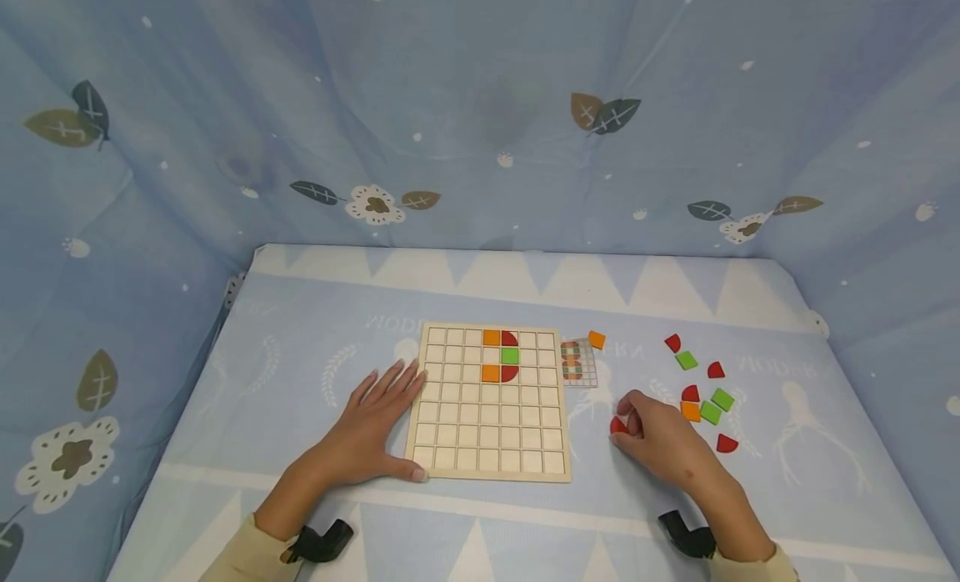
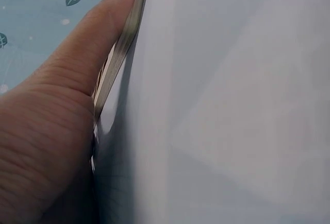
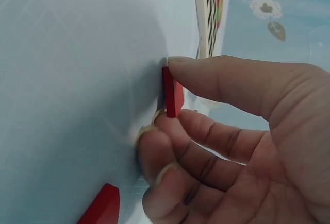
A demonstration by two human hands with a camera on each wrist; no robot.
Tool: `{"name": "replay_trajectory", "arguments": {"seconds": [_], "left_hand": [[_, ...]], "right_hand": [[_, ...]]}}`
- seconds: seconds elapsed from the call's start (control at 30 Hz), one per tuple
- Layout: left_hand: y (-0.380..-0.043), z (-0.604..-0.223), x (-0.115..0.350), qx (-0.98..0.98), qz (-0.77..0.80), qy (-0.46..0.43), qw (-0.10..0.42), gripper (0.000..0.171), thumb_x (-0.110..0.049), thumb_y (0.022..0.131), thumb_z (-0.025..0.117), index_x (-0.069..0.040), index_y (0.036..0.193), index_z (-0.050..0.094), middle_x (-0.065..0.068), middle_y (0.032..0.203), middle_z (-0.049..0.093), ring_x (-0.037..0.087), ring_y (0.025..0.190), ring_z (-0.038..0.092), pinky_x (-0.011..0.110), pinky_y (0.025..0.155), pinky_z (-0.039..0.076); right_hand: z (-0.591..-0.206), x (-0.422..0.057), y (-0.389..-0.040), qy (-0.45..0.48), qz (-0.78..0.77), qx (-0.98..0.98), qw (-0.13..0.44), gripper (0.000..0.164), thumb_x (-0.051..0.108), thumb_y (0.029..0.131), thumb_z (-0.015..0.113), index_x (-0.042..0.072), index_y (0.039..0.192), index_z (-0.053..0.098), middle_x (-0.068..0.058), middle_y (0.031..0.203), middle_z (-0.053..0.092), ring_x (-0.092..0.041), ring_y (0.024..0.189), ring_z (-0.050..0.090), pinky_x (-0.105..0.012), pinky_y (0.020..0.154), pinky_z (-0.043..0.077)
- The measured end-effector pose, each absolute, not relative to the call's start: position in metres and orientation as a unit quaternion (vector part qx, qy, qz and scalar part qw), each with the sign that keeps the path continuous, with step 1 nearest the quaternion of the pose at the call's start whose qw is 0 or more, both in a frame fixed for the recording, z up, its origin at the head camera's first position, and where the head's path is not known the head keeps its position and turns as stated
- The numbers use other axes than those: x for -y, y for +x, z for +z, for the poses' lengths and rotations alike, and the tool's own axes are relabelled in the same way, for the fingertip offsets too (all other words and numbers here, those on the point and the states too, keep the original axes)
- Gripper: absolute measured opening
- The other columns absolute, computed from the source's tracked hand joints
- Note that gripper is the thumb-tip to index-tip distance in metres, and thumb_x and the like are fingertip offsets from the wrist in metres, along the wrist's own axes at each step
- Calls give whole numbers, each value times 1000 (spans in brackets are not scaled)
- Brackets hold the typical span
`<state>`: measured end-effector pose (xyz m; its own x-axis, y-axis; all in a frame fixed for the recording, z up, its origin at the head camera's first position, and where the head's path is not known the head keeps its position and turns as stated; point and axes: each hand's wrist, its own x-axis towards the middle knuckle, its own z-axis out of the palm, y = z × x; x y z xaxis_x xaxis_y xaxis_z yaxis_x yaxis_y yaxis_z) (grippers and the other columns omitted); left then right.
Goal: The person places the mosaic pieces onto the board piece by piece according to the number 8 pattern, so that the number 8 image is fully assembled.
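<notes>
A wooden grid board [image 1: 487, 475] lies on the table. In its upper rows sit two orange squares, one of them the upper orange square [image 1: 491, 338], a green square [image 1: 510, 356] and two red quarter-circle tiles. My left hand [image 1: 372, 428] lies with fingers spread along the board's left side, its fingertips and thumb at the edge; the left wrist view shows the thumb [image 2: 98, 44] against the rim. Right of the board, my right hand [image 1: 663, 440] pinches a red quarter-circle tile [image 3: 173, 92] between thumb and fingers, close over the tabletop.
A small pattern card [image 1: 588, 369] lies against the board's right edge, with an orange square [image 1: 596, 339] above it. Farther right are several scattered red and green tiles, such as a green square [image 1: 722, 399], and another orange square [image 1: 690, 412]. Patterned blue cloth [image 1: 495, 107] hangs behind.
</notes>
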<state>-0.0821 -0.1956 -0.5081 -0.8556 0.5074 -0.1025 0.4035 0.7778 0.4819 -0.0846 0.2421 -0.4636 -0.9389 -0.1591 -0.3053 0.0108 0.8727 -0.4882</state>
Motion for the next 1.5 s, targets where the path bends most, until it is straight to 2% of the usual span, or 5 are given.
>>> {"name": "replay_trajectory", "arguments": {"seconds": [0.3, 0.63, 0.93, 1.17, 1.5], "left_hand": [[-82, -508, 196, -936, 229, 241, 115, 140, -83, 65, 79, -12, 169, 17, 6, 175, 9, 28, 161, 0, 54, 126, -2], [-82, -507, 197, -936, 230, 242, 116, 139, -82, 66, 79, -13, 169, 17, 5, 175, 9, 27, 161, -1, 54, 126, -2], [-82, -511, 198, -933, 236, 250, 104, 137, -80, 67, 80, -13, 169, 17, 5, 175, 10, 28, 161, 1, 55, 126, -1], [-82, -511, 198, -935, 230, 251, 105, 137, -81, 68, 80, -14, 169, 16, 4, 175, 8, 27, 161, 0, 54, 126, -1], [-82, -507, 199, -932, 234, 252, 111, 136, -80, 69, 79, -15, 169, 14, 3, 175, 5, 26, 161, -1, 54, 126, -2]], "right_hand": [[-464, -244, -82, -30, -235, -956, 173, 32, 18, 85, 88, 8, 105, 64, -1, 73, 51, -17, 68, 50, -27, 57, 42], [-455, -242, -94, -91, -277, -947, 133, 11, 5, 94, 74, 13, 99, 69, 4, 78, 57, -16, 76, 54, -27, 64, 50], [-445, -183, -131, -200, -332, -915, 115, 8, 2, 96, 73, 9, 100, 72, 7, 85, 63, -13, 82, 57, -29, 73, 54], [-445, -125, -166, -272, -359, -881, 145, 5, 7, 100, 70, 8, 102, 73, 5, 89, 70, -10, 82, 63, -47, 84, 55], [-467, -74, -190, -296, -334, -881, 156, 9, 7, 102, 67, 12, 102, 75, 5, 94, 71, -9, 82, 63, -30, 75, 54]]}}
